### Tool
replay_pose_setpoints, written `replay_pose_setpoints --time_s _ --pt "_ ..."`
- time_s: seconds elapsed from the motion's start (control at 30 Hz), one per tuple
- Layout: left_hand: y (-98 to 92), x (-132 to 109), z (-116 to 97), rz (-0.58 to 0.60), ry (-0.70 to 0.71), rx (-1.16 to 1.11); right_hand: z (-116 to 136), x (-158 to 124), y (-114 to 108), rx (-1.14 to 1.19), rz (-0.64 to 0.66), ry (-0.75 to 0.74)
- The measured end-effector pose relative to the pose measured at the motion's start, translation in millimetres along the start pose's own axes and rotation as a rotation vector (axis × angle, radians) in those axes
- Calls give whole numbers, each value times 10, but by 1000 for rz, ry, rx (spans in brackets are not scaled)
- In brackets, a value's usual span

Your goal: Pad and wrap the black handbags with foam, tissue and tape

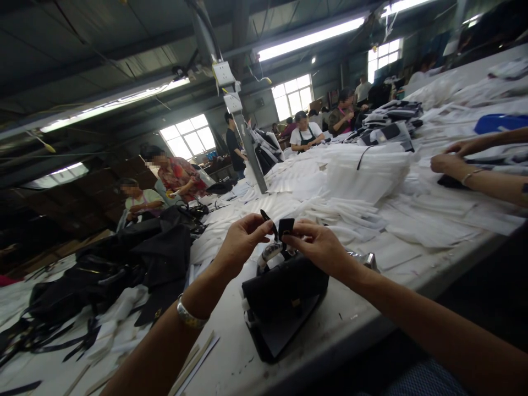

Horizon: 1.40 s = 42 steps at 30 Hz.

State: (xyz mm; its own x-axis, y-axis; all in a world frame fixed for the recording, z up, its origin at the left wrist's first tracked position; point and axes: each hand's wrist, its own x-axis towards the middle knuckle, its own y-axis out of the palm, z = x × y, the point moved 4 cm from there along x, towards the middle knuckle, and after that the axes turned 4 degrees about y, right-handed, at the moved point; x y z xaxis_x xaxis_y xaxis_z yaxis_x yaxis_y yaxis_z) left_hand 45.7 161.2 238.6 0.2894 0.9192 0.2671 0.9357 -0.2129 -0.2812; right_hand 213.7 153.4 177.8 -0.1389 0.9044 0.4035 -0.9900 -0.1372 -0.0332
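Observation:
A black handbag [284, 300] with a flap and a small metal clasp sits on the white table in front of me. Above its top edge, my left hand [247, 239] pinches one end of a thin black strap [269, 221]. Close beside it on the right, my right hand [315, 245] has its fingers closed on a flat black tab [286, 226]. Strap and tab are near each other; whether they are joined I cannot tell. Shiny clear wrapping [271, 251] shows behind the bag, under my left fingers.
White foam sheets [363, 176] cover the table beyond the bag. Black bags and straps [136, 264] are heaped at the left. Another person's hands [457, 159] work at the right edge. A grey post [251, 157] stands mid-table, and several people sit or stand farther back.

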Motion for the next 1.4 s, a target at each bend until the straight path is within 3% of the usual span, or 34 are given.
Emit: replay_pose_setpoints --time_s 0.1,0.27,0.4,0.57,0.7,0.9,1.1,1.27,1.4 --pt "28 14 -27 9 26 -9 77 25 -5 -122 -93 -132" --pt "65 18 -37 -32 79 -24 68 53 29 -36 -138 -74" --pt "56 -3 -42 -9 124 51 90 77 37 -101 -86 -53" --pt "53 -52 -102 -3 215 215 98 73 32 -170 -119 -66" --pt "63 -87 -78 -45 158 198 41 89 31 -88 -173 -51" --pt "86 -85 -36 57 21 -7 -22 142 46 17 -91 -1" --pt "45 -50 -54 -10 42 -9 -9 78 16 87 -76 -4" --pt "26 -40 -47 14 79 -20 47 2 -3 1 -102 -71" --pt "21 -56 -78 32 94 -25 107 -17 -19 -229 -143 -132"
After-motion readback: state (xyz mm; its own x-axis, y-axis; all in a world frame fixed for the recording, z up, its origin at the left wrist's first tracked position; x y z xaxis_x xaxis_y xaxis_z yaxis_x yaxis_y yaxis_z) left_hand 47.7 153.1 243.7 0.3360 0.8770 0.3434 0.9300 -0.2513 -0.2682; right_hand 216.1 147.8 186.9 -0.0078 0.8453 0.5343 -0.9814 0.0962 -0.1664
